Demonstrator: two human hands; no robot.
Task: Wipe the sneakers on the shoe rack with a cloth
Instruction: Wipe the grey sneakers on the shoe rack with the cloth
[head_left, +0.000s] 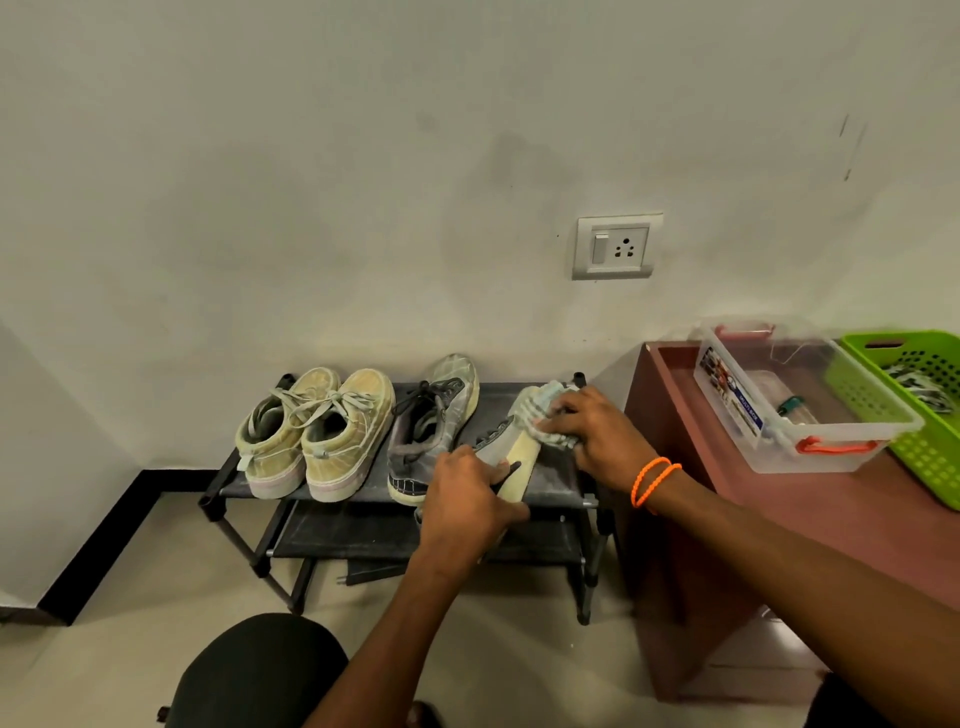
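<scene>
In the head view, your left hand grips the heel end of a grey sneaker tipped on its side, pale sole facing up, on the top shelf of the black shoe rack. Your right hand, an orange band on its wrist, presses a bunched pale cloth against the toe end of that sneaker, fingers curled over the fabric. From your left hand, the cloth lies at about one o'clock.

The matching grey sneaker stands upright just beside the tipped one, at its nine o'clock, toe to the wall. Farther along at nine o'clock sits a pair of tan sneakers, side by side and touching, laces tied.

At three o'clock from the rack a reddish-brown table carries a clear plastic box with orange handles and, touching its right side, a green basket. A wall socket is at twelve o'clock above the rack.
</scene>
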